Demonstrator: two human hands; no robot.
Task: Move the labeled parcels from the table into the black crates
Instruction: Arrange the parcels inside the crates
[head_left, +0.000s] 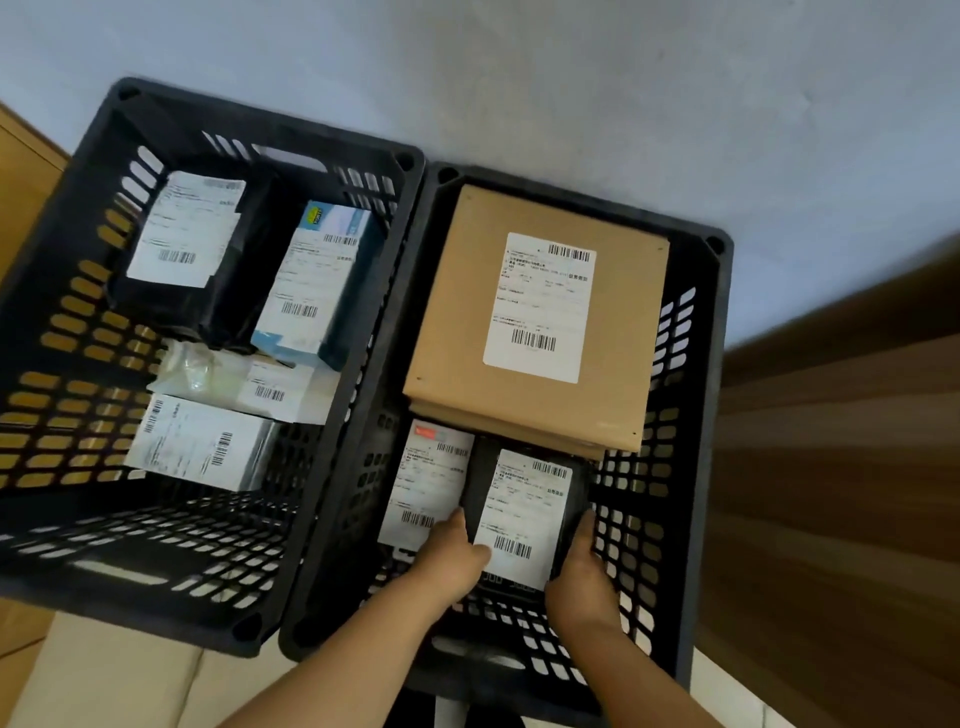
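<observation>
Two black slatted crates stand side by side. Inside the right crate both hands grip a black parcel with a white label: my left hand on its left edge, my right hand on its right edge. A white labeled parcel lies just left of it. A brown cardboard box with a label fills the far half of that crate. The left crate holds a black labeled bag, a blue-white box, a clear pouch and a white box.
A pale wall rises behind the crates. Wood-grain panelling runs along the right. Brown cardboard shows at the far left, and a light floor or surface lies below the left crate.
</observation>
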